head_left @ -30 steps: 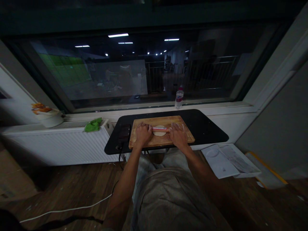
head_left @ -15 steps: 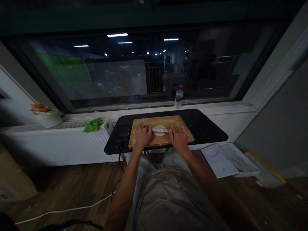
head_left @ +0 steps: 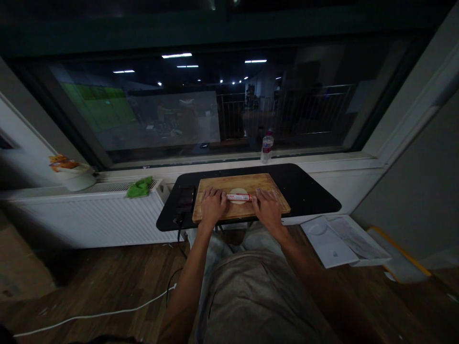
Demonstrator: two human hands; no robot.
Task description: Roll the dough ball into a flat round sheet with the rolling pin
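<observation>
My left hand [head_left: 214, 204] is closed on the left end of a rolling pin [head_left: 238, 197], and my right hand [head_left: 267, 205] is closed on its right end. The pin's middle carries a white and red label or wrapper. Under it lies a flat, round piece of pale dough [head_left: 237, 191], showing in front of and behind the pin. The dough rests on a wooden cutting board [head_left: 247, 180]. My fingers cover both ends of the pin.
The board lies on a black table [head_left: 308, 196]. A dark device [head_left: 186, 198] with a cable is left of the board. Behind stand a water bottle [head_left: 267, 147] and the window; a green cloth [head_left: 139, 187] lies on the radiator [head_left: 118, 217]. An open white box [head_left: 344, 239] is at the right.
The rolling pin and both hands have shifted very slightly toward me over the dough. The camera view has tilted a little. Both hands keep their hold.
</observation>
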